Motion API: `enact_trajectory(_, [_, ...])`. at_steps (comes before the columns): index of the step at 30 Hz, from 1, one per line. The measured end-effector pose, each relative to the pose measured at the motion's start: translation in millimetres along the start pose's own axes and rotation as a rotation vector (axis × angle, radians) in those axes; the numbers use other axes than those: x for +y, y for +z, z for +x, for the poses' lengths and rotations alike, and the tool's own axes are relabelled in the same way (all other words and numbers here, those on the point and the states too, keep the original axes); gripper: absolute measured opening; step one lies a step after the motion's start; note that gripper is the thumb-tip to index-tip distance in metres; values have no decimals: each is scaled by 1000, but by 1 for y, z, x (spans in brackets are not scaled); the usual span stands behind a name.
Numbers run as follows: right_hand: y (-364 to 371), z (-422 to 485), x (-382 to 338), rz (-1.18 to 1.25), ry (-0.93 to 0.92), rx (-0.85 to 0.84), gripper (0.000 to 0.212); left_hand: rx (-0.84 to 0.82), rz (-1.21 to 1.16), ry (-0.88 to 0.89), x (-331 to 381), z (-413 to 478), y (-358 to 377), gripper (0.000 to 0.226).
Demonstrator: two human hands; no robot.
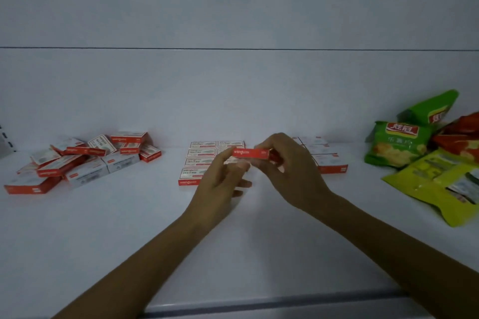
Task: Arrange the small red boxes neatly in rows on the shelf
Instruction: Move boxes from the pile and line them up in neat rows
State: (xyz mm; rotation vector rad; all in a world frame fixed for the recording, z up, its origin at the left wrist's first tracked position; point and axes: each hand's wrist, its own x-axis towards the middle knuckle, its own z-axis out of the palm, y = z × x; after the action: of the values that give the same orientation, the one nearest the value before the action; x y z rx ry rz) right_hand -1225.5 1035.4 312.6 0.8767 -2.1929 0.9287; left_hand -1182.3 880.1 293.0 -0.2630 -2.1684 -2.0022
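Both hands hold one small red box (250,153) in the air above the middle of the white shelf (129,228), its red side facing me. My left hand (220,184) pinches its left end and my right hand (290,171) grips its right end. Behind them lie red-and-white boxes in neat rows (201,160), partly hidden by my hands. More aligned boxes (326,160) sit just right of my right hand. A loose heap of the same boxes (80,160) lies at the left of the shelf.
Green, yellow and red snack bags (425,158) are piled at the right end of the shelf. The white back wall (233,85) rises behind the boxes. The shelf's front edge (259,305) runs below my forearms.
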Motion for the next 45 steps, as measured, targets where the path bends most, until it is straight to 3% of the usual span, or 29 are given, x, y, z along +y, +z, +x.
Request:
enact_trajectory(3, [11, -7, 14, -316, -448, -2, 16, 56, -163, -117, 0, 3, -6, 36])
enact_trajectory(5, [15, -12, 13, -374, -551, 10, 26, 103, -209, -149, 1, 3, -10, 28])
enact_trajectory(7, [15, -13, 10, -301, -521, 33, 35, 109, -193, -139, 1, 3, -12, 24])
enact_trajectory(14, [13, -21, 7, -206, -421, 73, 26, 66, -219, -82, 1, 1, -14, 21])
enact_trajectory(20, [10, -19, 13, -2, -219, 2, 58, 29, -377, -143, 1, 7, -17, 44])
enact_trajectory(22, [6, -17, 13, 38, -189, -15, 59, -43, -430, -216, 6, 7, -17, 43])
enact_trajectory(27, [-6, -10, 3, -124, -396, -86, 36, -206, -166, -269, 34, 5, -18, 20])
enact_trajectory(34, [-23, 1, -21, -88, -485, -143, 35, -352, -64, -313, 61, 5, -33, 18])
enact_trajectory(40, [-25, 8, -30, -39, -383, -113, 27, -159, 266, -107, 56, 3, -36, 30])
enact_trajectory(42, [-20, 10, -24, -193, -361, -124, 31, 0, 386, -34, 37, 5, -50, 30])
enact_trajectory(45, [-8, 9, -7, -505, -319, -225, 29, 54, 898, 141, 4, 2, -71, 25])
